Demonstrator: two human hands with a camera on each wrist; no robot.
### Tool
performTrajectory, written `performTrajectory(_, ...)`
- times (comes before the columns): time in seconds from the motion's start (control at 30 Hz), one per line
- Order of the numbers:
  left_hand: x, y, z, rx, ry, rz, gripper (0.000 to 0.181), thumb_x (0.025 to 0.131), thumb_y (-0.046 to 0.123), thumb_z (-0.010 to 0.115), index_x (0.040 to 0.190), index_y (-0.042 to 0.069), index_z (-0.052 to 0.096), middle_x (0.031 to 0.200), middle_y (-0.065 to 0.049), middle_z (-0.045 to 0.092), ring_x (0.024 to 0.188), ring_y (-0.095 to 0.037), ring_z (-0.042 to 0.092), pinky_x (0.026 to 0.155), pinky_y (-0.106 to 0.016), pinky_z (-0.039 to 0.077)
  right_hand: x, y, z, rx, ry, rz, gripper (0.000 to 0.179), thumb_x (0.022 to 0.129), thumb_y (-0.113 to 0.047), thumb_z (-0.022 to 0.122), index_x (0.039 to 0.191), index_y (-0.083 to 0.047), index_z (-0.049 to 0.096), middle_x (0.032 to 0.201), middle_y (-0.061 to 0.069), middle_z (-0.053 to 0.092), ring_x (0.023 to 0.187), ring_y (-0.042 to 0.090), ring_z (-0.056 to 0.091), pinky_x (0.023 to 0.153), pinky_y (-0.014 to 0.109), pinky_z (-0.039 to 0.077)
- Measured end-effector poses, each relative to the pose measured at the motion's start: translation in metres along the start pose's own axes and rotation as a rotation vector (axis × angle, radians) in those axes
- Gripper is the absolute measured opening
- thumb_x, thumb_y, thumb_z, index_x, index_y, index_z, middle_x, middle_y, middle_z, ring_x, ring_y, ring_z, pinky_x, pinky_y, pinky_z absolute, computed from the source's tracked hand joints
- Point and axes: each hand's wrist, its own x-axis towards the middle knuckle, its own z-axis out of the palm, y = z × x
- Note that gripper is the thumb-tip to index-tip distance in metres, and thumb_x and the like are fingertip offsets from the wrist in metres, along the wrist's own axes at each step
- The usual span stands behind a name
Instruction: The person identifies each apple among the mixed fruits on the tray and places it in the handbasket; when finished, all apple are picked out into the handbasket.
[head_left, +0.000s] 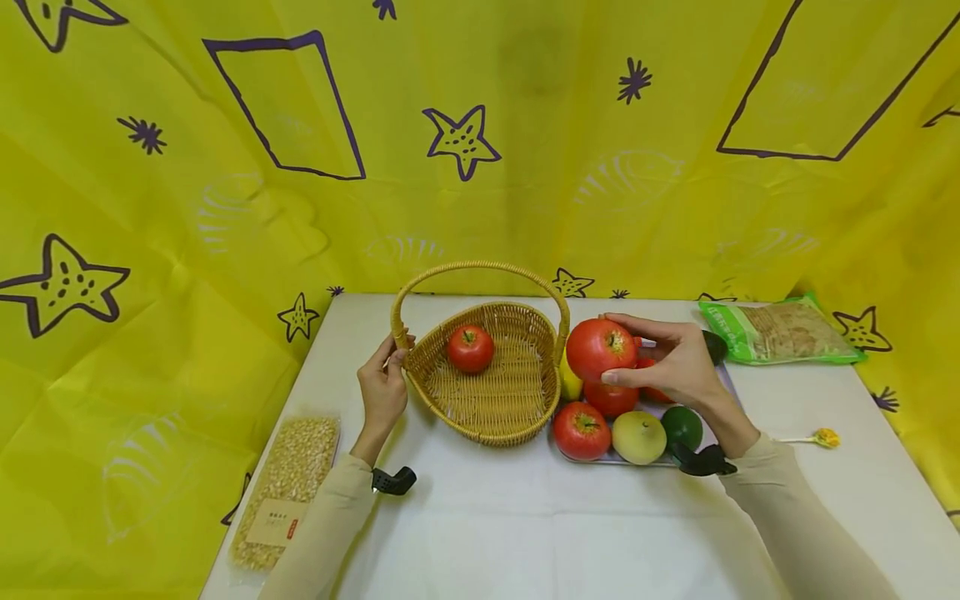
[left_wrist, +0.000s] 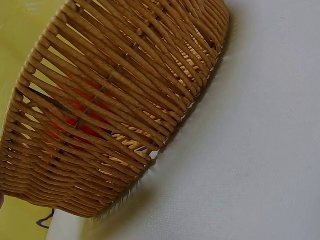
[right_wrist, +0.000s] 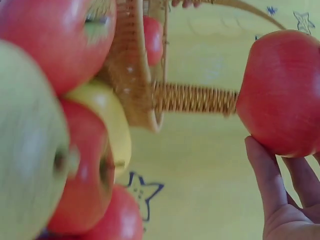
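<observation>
A wicker basket (head_left: 495, 412) with a tall arched handle stands on the white table, one red apple (head_left: 470, 349) inside. My left hand (head_left: 384, 390) grips its left side, at the foot of the handle. Woven strands (left_wrist: 115, 85) fill much of the left wrist view, with red showing through. Just right of the basket, my right hand (head_left: 678, 362) pinches another red apple (head_left: 596, 348) between thumb and fingers, above a fruit tray (head_left: 731, 385). In the right wrist view this held apple (right_wrist: 282, 95) overlaps the basket handle (right_wrist: 200, 99).
On the tray lie a red apple (head_left: 582, 432), a pale yellow-green fruit (head_left: 639, 438), a dark green fruit (head_left: 682, 427) and others. A green-edged packet (head_left: 783, 332) lies back right, a yellow-headed stick (head_left: 825, 438) nearer. A grain pack (head_left: 300, 454) lies by the left edge.
</observation>
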Motion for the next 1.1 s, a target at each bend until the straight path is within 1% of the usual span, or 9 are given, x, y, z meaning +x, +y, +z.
performTrajectory(0.13, 0.001, 0.001, -0.001, -0.012, -0.007, 0.002, 0.030, 0.104, -0.011, 0.055, 0.132, -0.019, 0.064, 0.112, -0.039, 0.071, 0.108, -0.054, 0.069, 0.098, -0.012, 0.053, 0.003, -0.001, 0.017, -0.035, -0.050, 0.009, 0.071, 0.072, 0.008, 0.093, 0.139, 0.001, 0.069, 0.125, -0.013, 0.077, 0.101, 0.013, 0.080, 0.087, 0.029, 0.064)
performTrajectory(0.37, 0.001, 0.002, -0.002, -0.006, -0.006, -0.006, 0.030, 0.104, -0.010, 0.055, 0.132, -0.019, 0.064, 0.112, -0.039, 0.071, 0.109, -0.054, 0.069, 0.098, -0.012, 0.053, 0.010, -0.003, 0.045, -0.064, -0.135, 0.014, 0.074, 0.074, -0.002, 0.096, 0.142, -0.006, 0.068, 0.126, 0.009, 0.073, 0.103, 0.015, 0.079, 0.091, 0.031, 0.063)
performTrajectory(0.47, 0.001, 0.002, -0.002, -0.006, -0.008, -0.009, 0.030, 0.104, -0.010, 0.055, 0.132, -0.019, 0.064, 0.112, -0.040, 0.071, 0.109, -0.054, 0.069, 0.098, -0.011, 0.053, 0.014, -0.004, 0.055, -0.071, -0.154, 0.012, 0.073, 0.075, -0.006, 0.096, 0.143, -0.009, 0.068, 0.132, 0.013, 0.073, 0.105, 0.017, 0.078, 0.091, 0.031, 0.063)
performTrajectory(0.63, 0.001, 0.003, -0.002, -0.001, -0.004, -0.012, 0.030, 0.104, -0.012, 0.055, 0.131, -0.019, 0.064, 0.112, -0.040, 0.071, 0.108, -0.054, 0.069, 0.094, -0.009, 0.053, 0.023, -0.003, 0.072, -0.114, -0.192, 0.007, 0.074, 0.077, -0.015, 0.097, 0.144, -0.015, 0.068, 0.139, 0.006, 0.072, 0.115, 0.017, 0.074, 0.098, 0.033, 0.061)
performTrajectory(0.7, 0.001, 0.004, -0.002, 0.003, -0.002, -0.013, 0.030, 0.103, -0.012, 0.055, 0.131, -0.019, 0.064, 0.112, -0.039, 0.071, 0.108, -0.055, 0.069, 0.092, -0.009, 0.053, 0.028, -0.002, 0.079, -0.111, -0.203, 0.014, 0.075, 0.076, -0.017, 0.098, 0.144, -0.016, 0.068, 0.140, 0.004, 0.071, 0.118, 0.019, 0.072, 0.100, 0.037, 0.060)
performTrajectory(0.87, 0.001, 0.004, -0.002, 0.005, 0.002, -0.017, 0.031, 0.103, -0.012, 0.055, 0.132, -0.019, 0.064, 0.113, -0.039, 0.071, 0.108, -0.055, 0.068, 0.091, -0.010, 0.054, 0.039, -0.001, 0.097, -0.003, -0.227, 0.073, 0.078, 0.076, -0.010, 0.097, 0.147, -0.010, 0.065, 0.147, 0.013, 0.065, 0.122, 0.030, 0.072, 0.097, 0.041, 0.062)
performTrajectory(0.93, 0.002, 0.004, -0.002, 0.005, 0.000, -0.019, 0.030, 0.103, -0.012, 0.055, 0.131, -0.019, 0.064, 0.113, -0.040, 0.071, 0.108, -0.055, 0.069, 0.091, -0.010, 0.054, 0.043, 0.000, 0.104, 0.022, -0.226, 0.102, 0.079, 0.075, -0.007, 0.097, 0.148, -0.008, 0.064, 0.149, 0.016, 0.062, 0.123, 0.034, 0.072, 0.095, 0.038, 0.062)
performTrajectory(1.03, 0.002, 0.003, -0.001, 0.009, -0.001, -0.024, 0.030, 0.103, -0.012, 0.055, 0.131, -0.019, 0.065, 0.113, -0.040, 0.071, 0.109, -0.055, 0.069, 0.092, -0.010, 0.054, 0.050, 0.001, 0.112, 0.021, -0.214, 0.141, 0.081, 0.076, -0.007, 0.097, 0.149, -0.007, 0.062, 0.152, 0.017, 0.059, 0.122, 0.036, 0.071, 0.094, 0.035, 0.062)
performTrajectory(1.1, 0.002, 0.003, -0.001, 0.006, -0.001, -0.024, 0.030, 0.103, -0.011, 0.055, 0.130, -0.019, 0.065, 0.113, -0.040, 0.071, 0.109, -0.055, 0.069, 0.093, -0.010, 0.054, 0.054, 0.003, 0.117, -0.029, -0.202, 0.147, 0.081, 0.076, -0.010, 0.097, 0.149, -0.008, 0.062, 0.154, 0.015, 0.058, 0.125, 0.035, 0.070, 0.097, 0.035, 0.061)
